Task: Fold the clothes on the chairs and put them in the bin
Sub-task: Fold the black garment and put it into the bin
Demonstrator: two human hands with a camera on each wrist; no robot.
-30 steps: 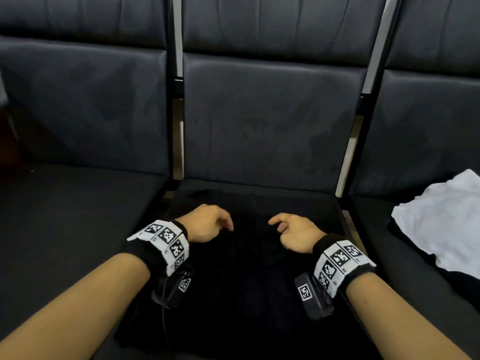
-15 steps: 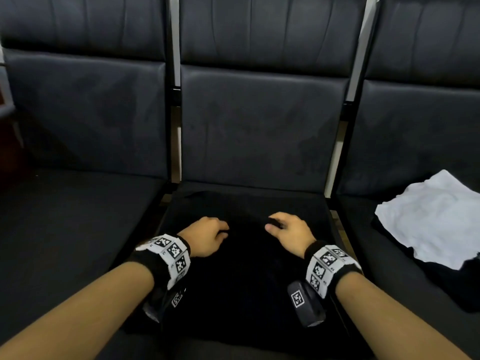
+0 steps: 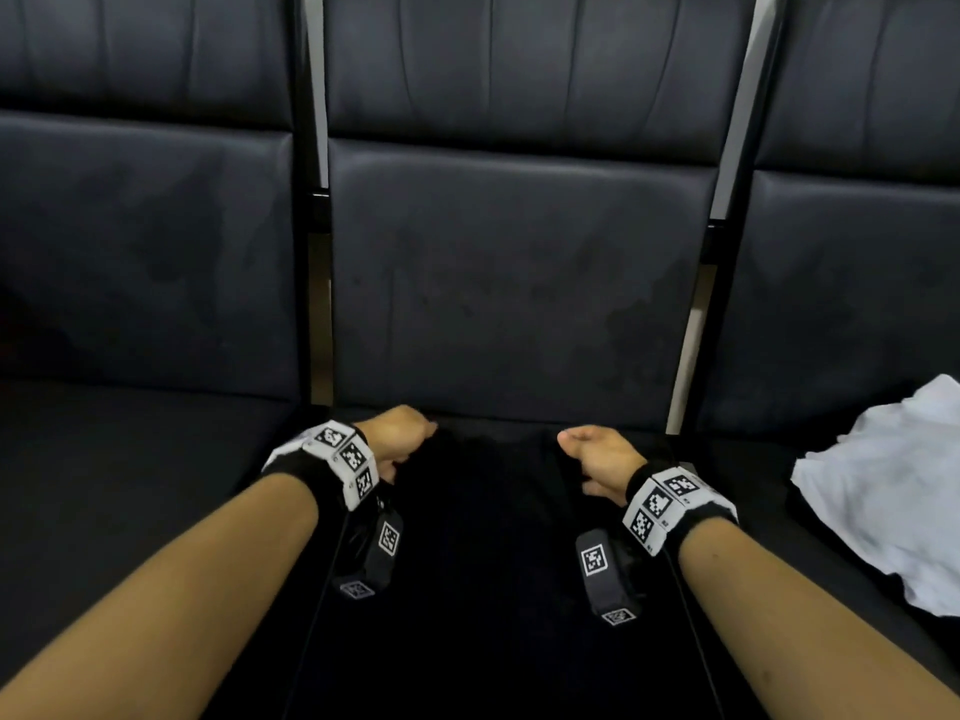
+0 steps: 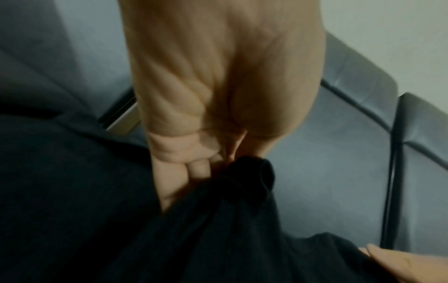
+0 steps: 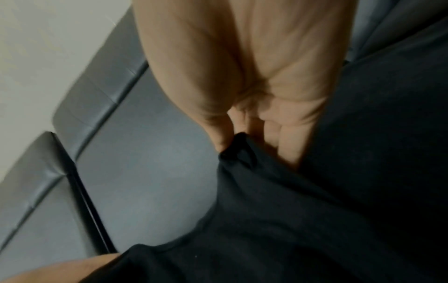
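A black garment [image 3: 488, 537] lies spread over the seat of the middle chair [image 3: 511, 283]. My left hand [image 3: 402, 433] pinches its far edge on the left, and the left wrist view shows the black garment [image 4: 249, 183] bunched between thumb and fingers. My right hand [image 3: 589, 452] pinches the same far edge on the right; the black garment [image 5: 238, 151] is gripped between thumb and fingers there too. A white garment [image 3: 888, 491] lies crumpled on the right chair's seat. No bin is in view.
Three dark padded chairs stand side by side with narrow gaps between them. The left chair's seat [image 3: 130, 459] holds nothing. A dark cloth edge shows under the white garment on the right chair.
Both hands have moved away from me to the back of the seat and spread apart, and each now pinches the black garment's far edge.
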